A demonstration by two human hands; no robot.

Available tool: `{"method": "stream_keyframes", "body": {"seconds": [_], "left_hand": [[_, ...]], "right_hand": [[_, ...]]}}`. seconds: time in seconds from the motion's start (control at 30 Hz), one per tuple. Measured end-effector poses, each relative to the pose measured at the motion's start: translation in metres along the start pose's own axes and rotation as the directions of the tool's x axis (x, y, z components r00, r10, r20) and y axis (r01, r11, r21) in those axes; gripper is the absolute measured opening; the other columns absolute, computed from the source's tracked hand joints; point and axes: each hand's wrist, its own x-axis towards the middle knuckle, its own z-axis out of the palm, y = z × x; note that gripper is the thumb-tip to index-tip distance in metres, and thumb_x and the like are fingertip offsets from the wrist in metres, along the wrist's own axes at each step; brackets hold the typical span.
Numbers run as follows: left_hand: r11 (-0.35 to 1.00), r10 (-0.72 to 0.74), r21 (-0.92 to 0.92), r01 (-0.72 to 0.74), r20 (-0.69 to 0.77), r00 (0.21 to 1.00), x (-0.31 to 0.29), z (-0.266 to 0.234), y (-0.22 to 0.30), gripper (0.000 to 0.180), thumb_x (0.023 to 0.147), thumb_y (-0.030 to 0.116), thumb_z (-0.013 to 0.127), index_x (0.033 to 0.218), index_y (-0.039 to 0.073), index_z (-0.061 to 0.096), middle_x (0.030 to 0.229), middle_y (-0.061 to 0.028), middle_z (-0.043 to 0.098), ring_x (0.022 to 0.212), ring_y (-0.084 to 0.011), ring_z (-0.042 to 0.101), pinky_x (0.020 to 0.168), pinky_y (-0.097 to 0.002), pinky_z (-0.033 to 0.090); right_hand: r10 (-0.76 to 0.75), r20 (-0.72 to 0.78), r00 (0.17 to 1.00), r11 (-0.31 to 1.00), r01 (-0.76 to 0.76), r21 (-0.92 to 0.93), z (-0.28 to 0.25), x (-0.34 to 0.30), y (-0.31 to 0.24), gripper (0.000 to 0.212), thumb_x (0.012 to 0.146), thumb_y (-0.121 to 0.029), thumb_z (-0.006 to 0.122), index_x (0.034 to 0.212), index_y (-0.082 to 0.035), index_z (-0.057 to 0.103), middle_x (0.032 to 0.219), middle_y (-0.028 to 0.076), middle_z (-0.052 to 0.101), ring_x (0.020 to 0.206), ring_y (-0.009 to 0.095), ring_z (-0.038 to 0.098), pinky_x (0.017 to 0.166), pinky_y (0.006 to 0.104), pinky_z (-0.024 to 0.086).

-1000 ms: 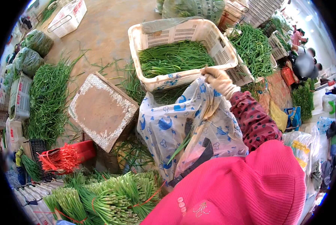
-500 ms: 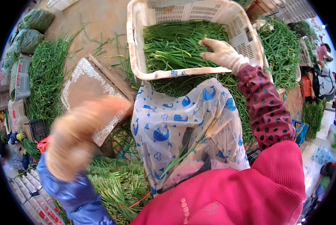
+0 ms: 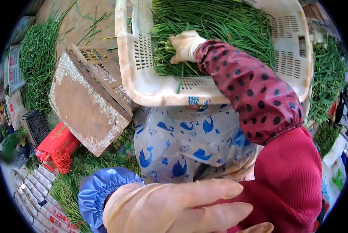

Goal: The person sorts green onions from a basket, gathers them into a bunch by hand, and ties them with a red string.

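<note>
My right hand (image 3: 187, 46), in a pale glove, reaches into the white plastic crate (image 3: 162, 97). Its fingers close round the pale stem ends of some garlic chives (image 3: 220, 21), which lie in a thick layer along the crate. Part of the grip is hidden behind the hand. Close in front of my body is my left hand (image 3: 162, 206), also gloved, with fingers stretched out and apart and nothing in them. A translucent apron (image 3: 181, 143) with blue whale prints covers my lap below the crate.
A worn board (image 3: 84, 108) with a patterned border stands left of my lap, beside a red packet (image 3: 57, 143). Bundled greens (image 3: 69, 194) lie at lower left. Loose greens are heaped at far left (image 3: 40, 58) and right of the crate (image 3: 325, 81).
My right hand has moved left over the chives and closed on their stem ends. My left hand has swung from beside the board to in front of my body. The view has shifted.
</note>
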Motion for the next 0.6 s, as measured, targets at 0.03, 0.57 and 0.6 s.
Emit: {"method": "stream_keyframes", "body": {"seconds": [0.03, 0.57, 0.6], "left_hand": [[1.000, -0.010, -0.013, 0.010, 0.002, 1.000, -0.003, -0.005, -0.011, 0.024, 0.072, 0.027, 0.076, 0.093, 0.016, 0.075, 0.097, -0.0021, 0.071, 0.086, -0.0197, 0.063, 0.078, -0.0383, 0.053], [0.960, -0.169, -0.114, 0.256, 0.493, 0.853, -0.036, -0.049, -0.103, 0.040, 0.080, 0.014, 0.063, 0.119, 0.005, 0.064, 0.104, -0.0119, 0.066, 0.089, -0.0275, 0.065, 0.081, -0.0371, 0.051], [0.943, -0.247, -0.055, 0.328, 0.544, 0.802, -0.030, -0.049, -0.101, 0.047, 0.074, 0.010, 0.065, 0.121, 0.007, 0.064, 0.102, -0.0094, 0.065, 0.088, -0.0256, 0.064, 0.081, -0.0364, 0.052]], "right_hand": [[0.006, 0.007, 1.000, 0.999, -0.006, -0.040, 0.008, 0.008, -0.008, 0.071, 0.075, -0.050, 0.072, 0.126, -0.004, 0.053, 0.104, 0.011, 0.069, 0.102, 0.028, 0.064, 0.084, 0.0358, 0.051], [-0.122, -0.429, 0.895, 0.993, 0.113, -0.046, 0.013, 0.072, -0.009, 0.050, 0.068, -0.018, 0.076, 0.115, -0.009, 0.059, 0.122, 0.017, 0.055, 0.111, 0.036, 0.055, 0.085, 0.0434, 0.051], [-0.040, -0.349, 0.936, 0.999, 0.032, -0.027, 0.021, 0.087, -0.010, 0.050, 0.072, -0.024, 0.073, 0.118, -0.011, 0.058, 0.119, 0.019, 0.056, 0.113, 0.034, 0.054, 0.084, 0.0434, 0.050]]}}
